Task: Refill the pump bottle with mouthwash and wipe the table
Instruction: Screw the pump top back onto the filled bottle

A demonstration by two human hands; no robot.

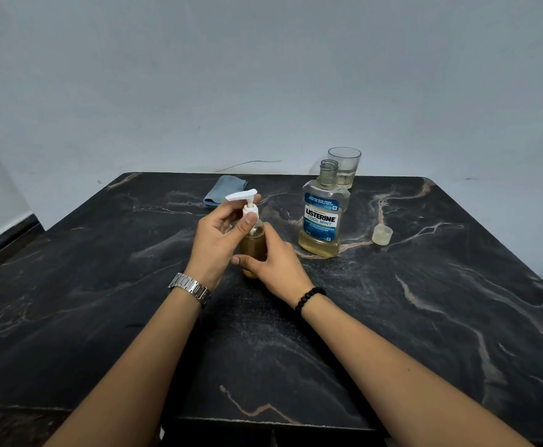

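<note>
A small amber pump bottle [253, 243] stands upright at the middle of the black marble table [425, 301]. My right hand [275, 261] grips its body from the right. My left hand [217, 235] pinches the white pump head [247, 204] at its collar on top of the bottle. An uncapped mouthwash bottle [322, 214] with a blue label stands just right of it, yellowish liquid low inside. Its clear cap [382, 235] lies on the table further right. A folded blue cloth [223, 190] lies at the far edge.
A drinking glass [345, 167] with a little liquid stands behind the mouthwash bottle at the table's far edge. A pale wall rises right behind the table. A watch is on my left wrist, a bead bracelet on my right.
</note>
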